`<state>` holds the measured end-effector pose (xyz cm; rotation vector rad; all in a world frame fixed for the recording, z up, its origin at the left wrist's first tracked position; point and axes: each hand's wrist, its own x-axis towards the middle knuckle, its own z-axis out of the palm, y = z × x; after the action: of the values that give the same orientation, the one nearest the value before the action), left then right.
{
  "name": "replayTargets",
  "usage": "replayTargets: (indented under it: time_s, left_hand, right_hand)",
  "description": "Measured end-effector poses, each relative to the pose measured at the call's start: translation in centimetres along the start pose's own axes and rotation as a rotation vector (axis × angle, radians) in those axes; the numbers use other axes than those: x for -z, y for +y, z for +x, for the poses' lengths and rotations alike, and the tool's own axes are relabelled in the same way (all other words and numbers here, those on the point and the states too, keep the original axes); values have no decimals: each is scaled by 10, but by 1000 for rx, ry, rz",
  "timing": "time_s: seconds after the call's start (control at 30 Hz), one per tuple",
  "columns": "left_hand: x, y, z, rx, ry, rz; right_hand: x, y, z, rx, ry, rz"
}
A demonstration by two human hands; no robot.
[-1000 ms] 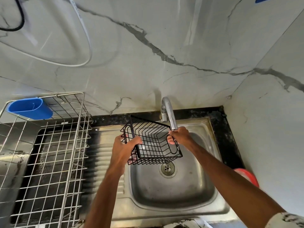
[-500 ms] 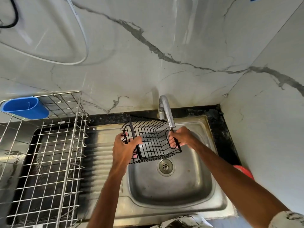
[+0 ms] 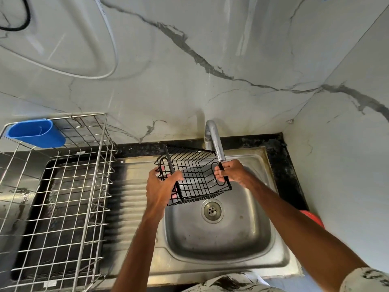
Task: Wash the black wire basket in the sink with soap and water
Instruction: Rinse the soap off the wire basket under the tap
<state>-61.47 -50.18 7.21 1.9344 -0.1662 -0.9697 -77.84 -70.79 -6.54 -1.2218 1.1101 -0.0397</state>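
The black wire basket [image 3: 194, 179] hangs above the back left part of the steel sink [image 3: 219, 232], just under the tap's spout [image 3: 214, 140]. My left hand [image 3: 161, 187] grips the basket's left end, fingers curled round the wires. At the right end my right hand [image 3: 230, 171] pinches the handle loop, right below the spout's tip. The basket tilts slightly, its open side towards me. I see no water running and no soap.
A steel wire dish rack [image 3: 63, 197] stands on the counter to the left, with a blue plastic cup holder [image 3: 36, 133] hooked on its back corner. The sink's ribbed drainboard [image 3: 128, 197] lies between rack and basin. A red object [image 3: 311, 218] peeks out at the right wall.
Both hands keep their hold on the basket. Basket and hands stay nearly in place under the spout; the camera view shifted slightly.
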Motion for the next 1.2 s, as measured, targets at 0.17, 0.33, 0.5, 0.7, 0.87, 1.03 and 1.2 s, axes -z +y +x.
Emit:
replayTargets:
  time_s: [0.17, 0.33, 0.5, 0.7, 0.87, 1.03, 1.2]
  left_hand:
    - [-1, 0, 3, 22, -8, 6]
    - [-2, 4, 3, -3, 17, -29]
    - [3, 12, 4, -20, 30, -22]
    - [6, 15, 14, -103, 8, 134]
    - [2, 13, 19, -152, 19, 101]
    - [2, 11, 22, -183, 146, 88]
    - [8, -2, 34, -218, 183, 62]
  right_hand:
    - [1, -10, 7, -62, 30, 66]
    - [-2, -13, 12, -16, 72, 19]
    - [-26, -12, -20, 283, 240, -653]
    - [-20, 4, -15, 738, -90, -1368]
    - [-3, -15, -1, 684, -78, -1740]
    - [-15, -2, -7, 692, -257, -1658]
    - [-18, 0, -38, 506, -462, -1277]
